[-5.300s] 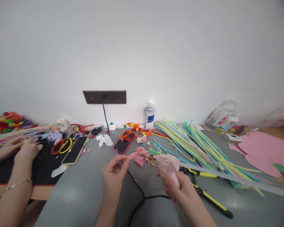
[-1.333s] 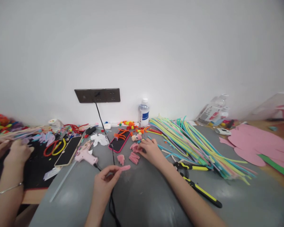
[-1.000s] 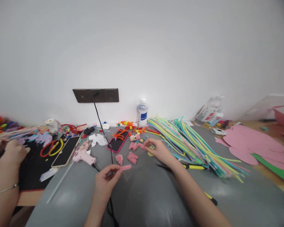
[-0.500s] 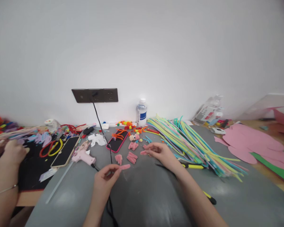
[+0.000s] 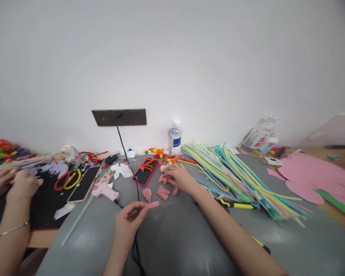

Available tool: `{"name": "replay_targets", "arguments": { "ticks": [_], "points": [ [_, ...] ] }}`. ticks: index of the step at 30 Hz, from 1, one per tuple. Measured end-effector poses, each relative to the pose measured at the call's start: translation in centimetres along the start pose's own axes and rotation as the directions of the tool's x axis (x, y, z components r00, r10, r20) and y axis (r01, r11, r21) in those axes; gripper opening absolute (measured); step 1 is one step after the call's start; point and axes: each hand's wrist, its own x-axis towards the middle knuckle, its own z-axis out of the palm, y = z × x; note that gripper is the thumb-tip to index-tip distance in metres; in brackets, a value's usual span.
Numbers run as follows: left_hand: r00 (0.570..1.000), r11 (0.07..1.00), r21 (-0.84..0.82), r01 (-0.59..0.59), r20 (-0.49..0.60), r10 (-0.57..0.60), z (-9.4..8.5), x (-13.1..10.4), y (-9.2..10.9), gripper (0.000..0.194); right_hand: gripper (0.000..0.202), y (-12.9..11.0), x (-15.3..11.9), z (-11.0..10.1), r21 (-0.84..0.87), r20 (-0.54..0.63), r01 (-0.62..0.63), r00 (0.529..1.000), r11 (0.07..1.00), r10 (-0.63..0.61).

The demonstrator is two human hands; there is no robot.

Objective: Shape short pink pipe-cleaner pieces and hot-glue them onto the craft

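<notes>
Near the table's middle, my left hand [image 5: 129, 220] pinches a short pink pipe cleaner piece [image 5: 153, 205] between thumb and fingertips, its end pointing right. Farther back, my right hand [image 5: 180, 177] reaches down with curled fingers at a pink folded pipe cleaner bundle [image 5: 162, 179], partly covering it. Just behind those fingers shows a small figure [image 5: 163, 168], mostly hidden. Two more pink bundles lie in front, one on the left [image 5: 147, 194] and another beside it [image 5: 163, 193]. A loose pink piece [image 5: 176, 190] rests under my right wrist.
Left of my hands are a pink glue gun [image 5: 105, 190] with a cord and two phones [image 5: 84, 184]. Many pastel pipe cleaners [image 5: 232, 172] spread at right, near yellow-handled tools [image 5: 241, 205]. A bottle [image 5: 175, 138] stands behind. A co-worker's hands [image 5: 23, 186] work at far left.
My right hand has moved left and back to the pink bundle, and the piece it held lies on the table. My left hand keeps its pink piece. The view has shifted slightly.
</notes>
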Motion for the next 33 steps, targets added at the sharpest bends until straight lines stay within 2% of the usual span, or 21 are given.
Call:
{"name": "replay_targets", "arguments": {
  "ticks": [4, 8, 17, 21, 27, 29, 33],
  "points": [
    [0.998, 0.999, 0.022, -0.037, 0.047, 0.036, -0.6, 0.1, -0.8, 0.031, 0.011, 0.4, 0.5, 0.2, 0.012, 0.006, 0.024, 1.0, 1.0, -0.024],
    [0.996, 0.998, 0.036, -0.052, 0.068, 0.05, -0.8, 0.2, -1.5, 0.03, 0.005, 1.1, -0.1, -0.4, 0.08, -0.028, -0.04, 0.999, 0.996, 0.042],
    [0.995, 0.997, 0.044, -0.06, 0.087, 0.056, -0.1, 0.2, -1.4, 0.027, 0.022, 1.2, -1.3, -1.4, 0.32, -0.073, -0.137, 0.983, 0.937, 0.169],
    [0.996, 0.998, 0.034, -0.055, 0.079, 0.052, -0.1, 0.2, -1.5, 0.031, 0.035, 0.6, -1.9, -1.3, 0.453, -0.062, -0.181, 0.97, 0.873, 0.234],
    [0.996, 0.998, 0.029, -0.056, 0.068, 0.054, 0.2, 0.1, -1.1, 0.028, 0.055, -0.8, -3.1, -2.1, 0.648, 0.002, -0.238, 0.95, 0.724, 0.311],
    [0.997, 0.998, 0.023, -0.059, 0.061, 0.057, 0.4, 0.0, -0.7, 0.028, 0.055, -1.0, -3.4, -2.4, 0.682, 0.0, -0.247, 0.941, 0.689, 0.338],
    [0.998, 0.998, 0.004, -0.056, 0.041, 0.056, 0.9, 0.0, 0.0, 0.028, 0.04, -1.6, -4.0, -2.8, 0.753, -0.03, -0.235, 0.921, 0.615, 0.388]
  ]
}}
